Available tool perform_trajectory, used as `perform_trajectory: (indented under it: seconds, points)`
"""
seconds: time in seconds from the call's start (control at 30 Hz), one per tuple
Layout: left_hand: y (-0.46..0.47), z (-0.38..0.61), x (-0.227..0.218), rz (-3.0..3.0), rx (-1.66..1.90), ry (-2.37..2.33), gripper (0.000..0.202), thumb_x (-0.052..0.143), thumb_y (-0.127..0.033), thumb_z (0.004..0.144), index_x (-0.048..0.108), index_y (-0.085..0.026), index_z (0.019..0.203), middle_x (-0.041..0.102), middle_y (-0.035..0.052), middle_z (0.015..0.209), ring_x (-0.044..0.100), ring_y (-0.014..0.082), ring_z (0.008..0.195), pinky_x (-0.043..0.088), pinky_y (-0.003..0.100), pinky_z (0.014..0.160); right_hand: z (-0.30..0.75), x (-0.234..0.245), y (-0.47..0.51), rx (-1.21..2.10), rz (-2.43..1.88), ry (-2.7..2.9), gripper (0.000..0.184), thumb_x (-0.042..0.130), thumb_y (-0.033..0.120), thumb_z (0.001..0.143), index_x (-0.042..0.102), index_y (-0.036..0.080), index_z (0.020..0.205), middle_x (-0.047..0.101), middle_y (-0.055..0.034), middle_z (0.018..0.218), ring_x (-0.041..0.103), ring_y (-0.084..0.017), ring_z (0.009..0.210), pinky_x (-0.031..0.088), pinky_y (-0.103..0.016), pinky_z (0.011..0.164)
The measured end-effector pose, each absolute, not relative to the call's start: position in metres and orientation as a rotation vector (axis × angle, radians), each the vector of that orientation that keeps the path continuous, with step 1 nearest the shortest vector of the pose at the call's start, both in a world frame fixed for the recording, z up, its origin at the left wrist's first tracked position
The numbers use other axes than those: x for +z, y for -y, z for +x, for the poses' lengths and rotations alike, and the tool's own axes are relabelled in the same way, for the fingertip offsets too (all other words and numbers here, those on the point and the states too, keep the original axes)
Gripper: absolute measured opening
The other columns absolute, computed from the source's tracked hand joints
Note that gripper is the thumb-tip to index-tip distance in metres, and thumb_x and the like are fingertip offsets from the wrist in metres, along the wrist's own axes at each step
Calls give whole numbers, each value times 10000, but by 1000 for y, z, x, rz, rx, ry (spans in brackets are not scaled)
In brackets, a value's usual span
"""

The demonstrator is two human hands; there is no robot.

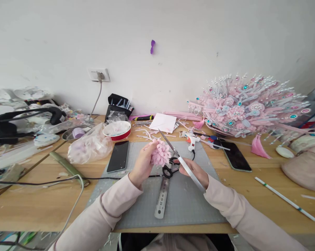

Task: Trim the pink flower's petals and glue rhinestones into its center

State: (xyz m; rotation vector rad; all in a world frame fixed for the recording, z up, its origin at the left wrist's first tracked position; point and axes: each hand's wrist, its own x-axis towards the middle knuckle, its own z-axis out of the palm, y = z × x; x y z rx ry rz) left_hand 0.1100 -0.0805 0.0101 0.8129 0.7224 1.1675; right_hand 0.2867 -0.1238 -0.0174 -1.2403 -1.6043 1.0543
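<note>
A round pink flower (160,153) with many looped petals is pinched in the fingers of my left hand (142,163), above the grey cutting mat (189,205). My right hand (198,171) is closed around white-handled scissors (191,171). Their long metal blade points up and left, close to the flower's right side. Below the hands lie black-handled scissors (167,171), partly hidden, and a steel ruler (161,198).
A hot glue gun (192,140), a white card (162,122) and pink strips lie behind the mat. Phones (118,156) flank my hands. A large jewelled pink headdress (241,108) stands at right. A red-sided bowl (117,130) and plastic bag (91,144) sit left; a black cable (100,178) crosses the table.
</note>
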Motion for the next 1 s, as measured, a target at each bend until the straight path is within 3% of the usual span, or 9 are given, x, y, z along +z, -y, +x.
perform_trajectory:
  seconds: [0.1, 0.27, 0.77, 1.0]
  points:
    - [81, 109, 9, 843, 1144, -701, 213, 635, -367, 696, 612, -157, 725, 649, 10, 695, 604, 129, 627, 454, 231, 601, 285, -20, 125, 1232, -1216, 1550, 344, 662, 415, 592, 616, 170, 830, 515, 13, 617, 482, -126, 570, 400, -243, 530]
    - [82, 109, 9, 856, 1136, -697, 194, 622, -349, 711, 615, -155, 721, 624, 4, 653, 596, 132, 611, 462, 238, 598, 287, -26, 124, 1167, -1238, 1565, 265, 650, 292, 586, 570, 182, 814, 566, -2, 731, 520, -144, 688, 431, -261, 643]
    - [81, 108, 7, 881, 1195, -700, 193, 653, -330, 668, 582, -150, 678, 620, -12, 623, 558, 101, 547, 416, 205, 524, 296, -12, 127, 784, -1440, 1866, 265, 648, 334, 595, 464, 193, 724, 395, 49, 609, 412, -106, 561, 431, -231, 557]
    - [83, 109, 6, 872, 1191, -678, 194, 645, -336, 677, 588, -154, 710, 626, -7, 651, 574, 110, 594, 442, 214, 577, 292, -20, 127, 679, -1423, 1887, 238, 625, 339, 651, 515, 188, 798, 531, 4, 692, 491, -130, 606, 414, -234, 561]
